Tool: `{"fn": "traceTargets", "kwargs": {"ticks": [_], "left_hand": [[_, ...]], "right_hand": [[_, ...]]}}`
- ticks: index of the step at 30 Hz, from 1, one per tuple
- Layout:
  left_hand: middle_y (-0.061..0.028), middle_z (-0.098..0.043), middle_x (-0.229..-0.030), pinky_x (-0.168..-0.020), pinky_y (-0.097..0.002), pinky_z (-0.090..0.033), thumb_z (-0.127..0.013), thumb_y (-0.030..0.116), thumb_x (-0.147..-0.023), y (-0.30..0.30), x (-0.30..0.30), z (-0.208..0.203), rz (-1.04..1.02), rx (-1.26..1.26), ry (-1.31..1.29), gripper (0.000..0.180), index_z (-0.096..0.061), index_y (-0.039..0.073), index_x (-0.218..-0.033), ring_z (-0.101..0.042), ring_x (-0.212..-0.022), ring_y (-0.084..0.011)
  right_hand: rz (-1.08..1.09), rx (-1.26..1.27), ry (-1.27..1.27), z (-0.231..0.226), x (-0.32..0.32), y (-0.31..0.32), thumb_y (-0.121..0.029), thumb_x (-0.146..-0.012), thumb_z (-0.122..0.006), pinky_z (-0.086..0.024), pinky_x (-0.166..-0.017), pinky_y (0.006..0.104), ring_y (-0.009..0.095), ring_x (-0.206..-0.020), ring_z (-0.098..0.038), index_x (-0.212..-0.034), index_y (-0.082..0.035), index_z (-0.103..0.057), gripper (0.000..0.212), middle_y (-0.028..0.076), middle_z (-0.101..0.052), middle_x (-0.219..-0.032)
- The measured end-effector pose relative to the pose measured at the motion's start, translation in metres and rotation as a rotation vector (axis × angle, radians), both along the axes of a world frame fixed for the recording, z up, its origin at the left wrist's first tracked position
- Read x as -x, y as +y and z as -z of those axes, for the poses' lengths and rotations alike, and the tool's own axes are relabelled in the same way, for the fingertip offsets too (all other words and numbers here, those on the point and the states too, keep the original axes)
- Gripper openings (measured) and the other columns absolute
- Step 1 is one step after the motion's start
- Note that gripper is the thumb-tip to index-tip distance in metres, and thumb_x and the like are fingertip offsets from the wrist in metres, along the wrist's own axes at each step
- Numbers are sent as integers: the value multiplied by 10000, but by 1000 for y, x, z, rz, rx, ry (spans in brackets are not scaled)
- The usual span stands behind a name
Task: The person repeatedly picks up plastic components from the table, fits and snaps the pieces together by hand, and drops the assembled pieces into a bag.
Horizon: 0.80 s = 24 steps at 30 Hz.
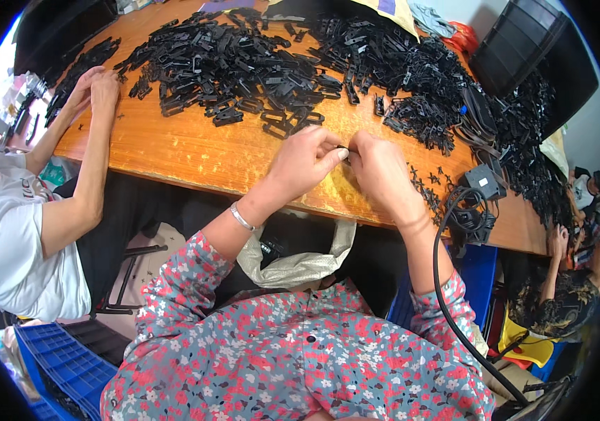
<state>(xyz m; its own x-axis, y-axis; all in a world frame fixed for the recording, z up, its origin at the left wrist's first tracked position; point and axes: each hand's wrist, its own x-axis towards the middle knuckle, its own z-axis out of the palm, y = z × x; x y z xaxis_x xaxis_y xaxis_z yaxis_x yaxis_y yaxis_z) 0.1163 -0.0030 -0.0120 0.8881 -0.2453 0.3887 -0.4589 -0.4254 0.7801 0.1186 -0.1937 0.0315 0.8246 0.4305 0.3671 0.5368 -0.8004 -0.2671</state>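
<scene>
Worktop of orange-brown wood [194, 147]: varnished, glossy, with patchy, scuffed finish toward the near edge. Heaped elongated black clips [201, 63]: plastic in look, smooth, semi-gloss. Small dark piece [346, 156]: mostly hidden, material indeterminable. Silver-coloured band bracelet [241, 217]: metal, shiny. Grey-blue shirt with red and white flowers [293, 351]: soft cloth, matt. Off-white open sack [300, 272]: woven, plastic-looking, creased, slight sheen. Black ribbed crate [517, 42]: rigid plastic, low sheen. Blue slatted crate [68, 365]: moulded plastic, smooth. Thick black cable [447, 302]: rubbery-looking, smooth. White T-shirt [19, 238]: cloth, matt.
</scene>
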Motion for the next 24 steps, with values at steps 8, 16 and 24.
{"fn": "traceTargets", "kwargs": {"ticks": [8,16,24], "left_hand": [[-11,-718,-977,-769,-273,-528,-695,133,-963,1,4,1,238,397,365,143,-712,32,-1063,-647,-880,-70],[-21,-712,-978,-802,-276,-524,-669,136,-1003,4,-18,-33,424,187,348,143,-725,28,-1080,-635,-932,-80],[-126,-713,-943,-765,-375,-543,-701,72,-887,-23,-122,-39,-16,-319,-290,171,-731,36,-1052,-700,-866,-272]], "right_hand": [[-2,-1120,880,22,36,-24,-236,-1093,-562,-619,-680,291,198,-759,-747,-1196,47,-634,310,138,-735,-988],[-110,-1419,1214,33,37,-31,-268,-1067,-610,-615,-682,313,189,-720,-724,-1210,24,-669,330,148,-745,-965],[-186,-1484,1228,41,38,-29,-244,-1066,-615,-602,-664,290,168,-718,-715,-1256,45,-637,347,123,-729,-993]]}}
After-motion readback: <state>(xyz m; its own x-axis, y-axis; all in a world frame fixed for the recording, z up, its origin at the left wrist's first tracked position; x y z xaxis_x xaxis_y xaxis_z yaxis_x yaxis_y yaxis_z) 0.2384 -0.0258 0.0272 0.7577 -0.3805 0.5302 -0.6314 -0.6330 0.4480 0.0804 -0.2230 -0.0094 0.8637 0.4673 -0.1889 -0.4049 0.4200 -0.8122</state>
